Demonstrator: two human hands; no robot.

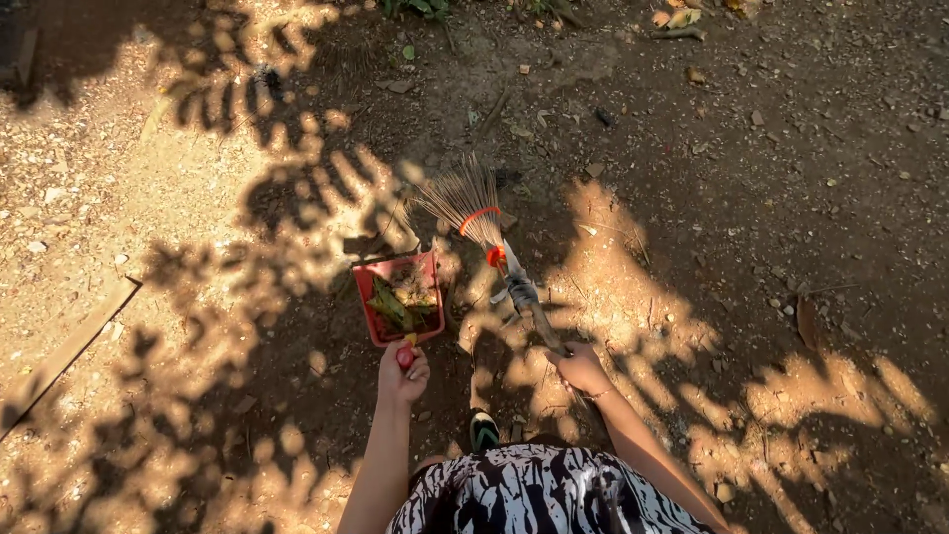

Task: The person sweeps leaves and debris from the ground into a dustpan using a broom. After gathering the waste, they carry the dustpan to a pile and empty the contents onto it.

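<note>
My left hand (402, 372) grips the short handle of a red dustpan (368, 293) that rests on the dirt ahead of me. Green and brown leaves lie inside the pan. My right hand (581, 369) holds the wooden handle of a stick broom (473, 206). Its fanned bristles, bound with red bands, touch the ground just beyond the dustpan's far right corner. Below the hands I see my black-and-white patterned clothing and one dark shoe (483, 429).
Bare dirt ground is dappled with leaf shadows and sunlight. Scattered dry leaves (676, 17) and small stones lie further ahead and to the right. A wooden plank (65, 354) lies diagonally on the left. Green plants (415, 7) edge the top.
</note>
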